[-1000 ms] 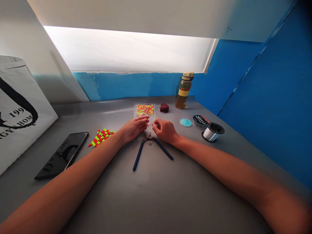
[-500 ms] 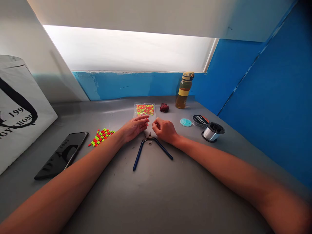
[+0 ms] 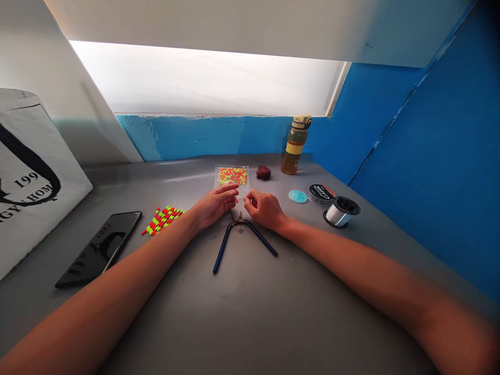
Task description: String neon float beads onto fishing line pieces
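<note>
Over the grey tabletop, my left hand (image 3: pixel 216 207) has its thumb and fingers closed on a thin line, with small red bits, maybe beads, at its fingertips. Close beside it, my right hand (image 3: pixel 266 210) pinches the same thin line, which spans the short gap between both hands; its curled fingers hide most of the grip. Just below the hands lie pliers (image 3: pixel 222 249) with dark blue handles spread apart. Behind the hands is a clear plastic bag (image 3: pixel 233 175) of red and yellow-green beads. A patch of similar beads (image 3: pixel 163 220) lies near my left forearm.
To the left are a black phone (image 3: pixel 99 250) and a large white bag (image 3: pixel 31 177). A dark red ball of cord (image 3: pixel 263 172) and a bottle (image 3: pixel 294 148) stand at the back. A turquoise disc (image 3: pixel 297 196), a flat black-labelled spool (image 3: pixel 321 192) and a clear line spool (image 3: pixel 340 212) sit right.
Hardly anything differs. Both hands keep their place and their hold, with only a slight shift at the fingertips.
</note>
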A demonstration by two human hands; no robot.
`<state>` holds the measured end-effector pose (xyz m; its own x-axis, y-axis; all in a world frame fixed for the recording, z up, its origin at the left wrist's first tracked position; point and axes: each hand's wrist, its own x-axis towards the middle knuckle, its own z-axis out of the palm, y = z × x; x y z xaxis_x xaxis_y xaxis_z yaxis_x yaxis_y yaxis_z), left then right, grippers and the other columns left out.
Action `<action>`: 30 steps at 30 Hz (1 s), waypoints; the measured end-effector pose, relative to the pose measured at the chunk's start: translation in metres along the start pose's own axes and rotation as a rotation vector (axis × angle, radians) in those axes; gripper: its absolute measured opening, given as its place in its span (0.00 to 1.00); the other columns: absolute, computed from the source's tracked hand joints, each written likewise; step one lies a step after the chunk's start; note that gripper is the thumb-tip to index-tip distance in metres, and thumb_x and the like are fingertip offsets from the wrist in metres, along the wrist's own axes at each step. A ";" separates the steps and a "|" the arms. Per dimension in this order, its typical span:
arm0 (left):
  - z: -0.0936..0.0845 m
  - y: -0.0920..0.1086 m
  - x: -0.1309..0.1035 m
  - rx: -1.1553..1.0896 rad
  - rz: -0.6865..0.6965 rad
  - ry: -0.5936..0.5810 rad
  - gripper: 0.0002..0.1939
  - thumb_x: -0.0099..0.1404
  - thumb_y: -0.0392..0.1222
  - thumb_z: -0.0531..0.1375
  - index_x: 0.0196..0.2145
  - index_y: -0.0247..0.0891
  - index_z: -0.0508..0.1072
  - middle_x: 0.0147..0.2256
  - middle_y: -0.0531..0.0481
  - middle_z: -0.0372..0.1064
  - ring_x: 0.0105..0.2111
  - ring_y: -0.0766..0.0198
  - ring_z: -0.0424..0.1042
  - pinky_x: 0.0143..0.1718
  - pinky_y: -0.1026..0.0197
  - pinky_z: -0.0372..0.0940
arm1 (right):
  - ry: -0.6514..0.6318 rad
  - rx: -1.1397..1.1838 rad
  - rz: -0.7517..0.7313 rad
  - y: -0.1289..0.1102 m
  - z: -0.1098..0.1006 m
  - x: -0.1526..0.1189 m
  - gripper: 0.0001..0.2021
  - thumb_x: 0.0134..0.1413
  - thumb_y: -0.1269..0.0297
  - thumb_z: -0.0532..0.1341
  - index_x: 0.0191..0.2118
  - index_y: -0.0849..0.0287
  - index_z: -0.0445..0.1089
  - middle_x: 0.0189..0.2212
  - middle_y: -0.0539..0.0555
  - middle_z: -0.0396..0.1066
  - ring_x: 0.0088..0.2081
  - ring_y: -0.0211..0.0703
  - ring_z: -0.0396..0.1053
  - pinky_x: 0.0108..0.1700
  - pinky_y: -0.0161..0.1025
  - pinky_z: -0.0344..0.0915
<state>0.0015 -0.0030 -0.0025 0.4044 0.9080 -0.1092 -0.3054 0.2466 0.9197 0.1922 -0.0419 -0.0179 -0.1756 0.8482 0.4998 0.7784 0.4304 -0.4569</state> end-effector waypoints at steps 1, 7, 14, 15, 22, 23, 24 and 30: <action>0.000 0.000 0.000 0.004 0.004 0.003 0.19 0.57 0.34 0.69 0.48 0.38 0.78 0.40 0.47 0.74 0.34 0.69 0.73 0.40 0.66 0.69 | 0.003 -0.002 -0.002 0.000 0.000 0.000 0.08 0.62 0.62 0.56 0.34 0.57 0.69 0.22 0.49 0.69 0.24 0.38 0.61 0.31 0.37 0.50; 0.000 -0.002 0.001 0.019 0.011 0.029 0.14 0.56 0.34 0.70 0.41 0.36 0.79 0.41 0.46 0.74 0.36 0.68 0.73 0.41 0.65 0.68 | 0.008 -0.006 -0.008 0.000 0.000 0.000 0.08 0.62 0.61 0.56 0.33 0.57 0.68 0.22 0.49 0.69 0.23 0.38 0.62 0.30 0.37 0.50; 0.000 -0.002 0.001 -0.002 -0.003 0.015 0.12 0.55 0.34 0.71 0.39 0.35 0.79 0.42 0.46 0.75 0.38 0.67 0.74 0.44 0.64 0.68 | -0.026 0.022 -0.053 0.002 0.000 -0.001 0.09 0.64 0.60 0.56 0.36 0.57 0.70 0.24 0.49 0.71 0.25 0.39 0.63 0.31 0.37 0.51; 0.001 -0.002 0.001 -0.006 -0.003 0.009 0.12 0.56 0.34 0.70 0.39 0.35 0.79 0.42 0.46 0.75 0.39 0.67 0.74 0.44 0.64 0.68 | -0.028 0.030 -0.054 0.002 0.000 -0.001 0.09 0.64 0.60 0.56 0.37 0.57 0.70 0.25 0.50 0.71 0.25 0.39 0.63 0.31 0.36 0.51; 0.002 -0.002 -0.002 0.051 0.010 -0.057 0.12 0.55 0.38 0.71 0.37 0.35 0.78 0.40 0.46 0.75 0.40 0.65 0.73 0.44 0.63 0.66 | -0.066 0.091 -0.071 0.002 0.000 0.000 0.11 0.65 0.59 0.55 0.38 0.58 0.72 0.25 0.50 0.71 0.24 0.37 0.61 0.30 0.36 0.51; 0.003 -0.003 -0.002 0.067 0.017 -0.060 0.12 0.54 0.38 0.71 0.37 0.35 0.79 0.39 0.47 0.75 0.40 0.65 0.73 0.44 0.63 0.65 | -0.074 0.104 -0.073 0.002 0.000 0.000 0.11 0.65 0.58 0.55 0.38 0.58 0.72 0.25 0.49 0.71 0.24 0.37 0.61 0.30 0.36 0.50; 0.003 -0.003 -0.003 0.080 0.022 -0.060 0.12 0.54 0.38 0.72 0.37 0.35 0.79 0.39 0.47 0.75 0.40 0.65 0.73 0.44 0.63 0.65 | -0.084 0.118 -0.073 0.002 0.000 0.000 0.12 0.65 0.58 0.55 0.38 0.58 0.72 0.24 0.49 0.71 0.24 0.36 0.60 0.30 0.36 0.50; 0.002 -0.003 -0.003 0.152 0.041 -0.046 0.13 0.53 0.41 0.72 0.36 0.36 0.79 0.36 0.48 0.74 0.36 0.66 0.72 0.39 0.63 0.64 | -0.191 0.265 -0.044 0.002 -0.007 0.004 0.14 0.63 0.56 0.57 0.38 0.59 0.76 0.21 0.47 0.64 0.24 0.36 0.57 0.29 0.35 0.49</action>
<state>0.0031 -0.0073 -0.0037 0.4341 0.8991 -0.0564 -0.1896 0.1523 0.9700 0.1971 -0.0395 -0.0113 -0.3345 0.8589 0.3877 0.5885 0.5118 -0.6259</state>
